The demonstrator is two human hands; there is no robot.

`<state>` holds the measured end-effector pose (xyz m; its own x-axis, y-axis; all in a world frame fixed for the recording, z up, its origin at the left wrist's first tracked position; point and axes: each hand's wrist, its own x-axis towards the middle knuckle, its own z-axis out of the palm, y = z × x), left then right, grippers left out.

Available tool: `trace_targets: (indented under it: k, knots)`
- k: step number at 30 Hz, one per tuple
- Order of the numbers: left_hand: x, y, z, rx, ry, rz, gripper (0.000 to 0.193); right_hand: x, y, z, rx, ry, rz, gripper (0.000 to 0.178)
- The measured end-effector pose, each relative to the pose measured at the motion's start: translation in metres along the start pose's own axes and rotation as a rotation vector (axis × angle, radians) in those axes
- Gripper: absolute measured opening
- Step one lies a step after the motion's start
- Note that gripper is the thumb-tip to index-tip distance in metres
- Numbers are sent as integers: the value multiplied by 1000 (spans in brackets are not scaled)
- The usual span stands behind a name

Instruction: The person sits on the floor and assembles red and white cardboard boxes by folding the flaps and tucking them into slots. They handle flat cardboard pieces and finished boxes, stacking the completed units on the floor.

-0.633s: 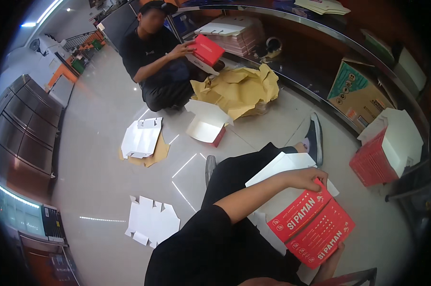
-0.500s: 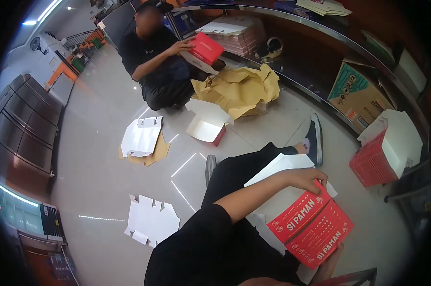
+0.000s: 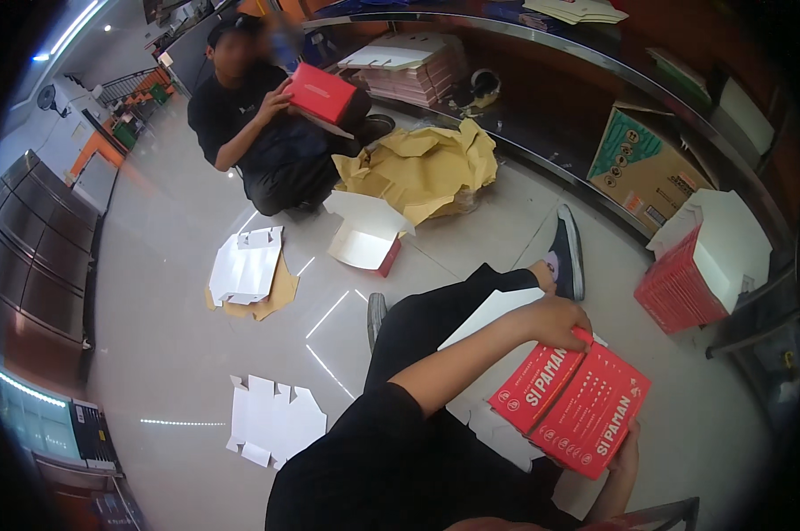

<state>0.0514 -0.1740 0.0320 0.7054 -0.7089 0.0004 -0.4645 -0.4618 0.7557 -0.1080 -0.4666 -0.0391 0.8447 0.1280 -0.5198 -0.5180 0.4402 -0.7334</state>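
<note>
Over my lap is a partly folded red cardboard food box (image 3: 586, 403) with white print, a crease running between its two panels. My left hand (image 3: 555, 323) closes on its upper corner, thumb pressed over the red edge. At the lower right edge, my right hand (image 3: 626, 451) grips the box from beneath, most of its fingers hidden behind it. White unfolded box blanks (image 3: 479, 341) lie on my legs below my left forearm. Across from me, a seated co-worker (image 3: 249, 133) holds another red box (image 3: 322, 92).
A stack of nested red boxes (image 3: 683, 283) stands at right by a brown carton (image 3: 643, 168). Crumpled brown paper (image 3: 417, 168) and an open white-lined box (image 3: 369, 239) lie ahead. White blanks (image 3: 247, 265) and another blank (image 3: 276, 420) rest on the left floor. A metal shelf (image 3: 595, 71) runs behind.
My view has shifted slightly. The red box in my hands is tilted a little differently, its front edges drawn up, with both hands still on it. The co-worker's red box has turned slightly.
</note>
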Motion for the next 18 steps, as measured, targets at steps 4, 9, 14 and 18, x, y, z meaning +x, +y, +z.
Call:
trace_targets:
  k: [4,9,14,18]
  knots:
    - [6,-11,12,-236,13,58,30,2,-10,-20,-186,-70,-25,76]
    - [9,-13,21,-267,31,125,30,0,-57,33,-826,217,-636,73]
    - [4,0,23,-203,27,60,27,7,-101,99,-1354,-129,-831,48]
    - [13,-3,24,-314,4,77,35,28,-108,138,-1568,-457,-819,37]
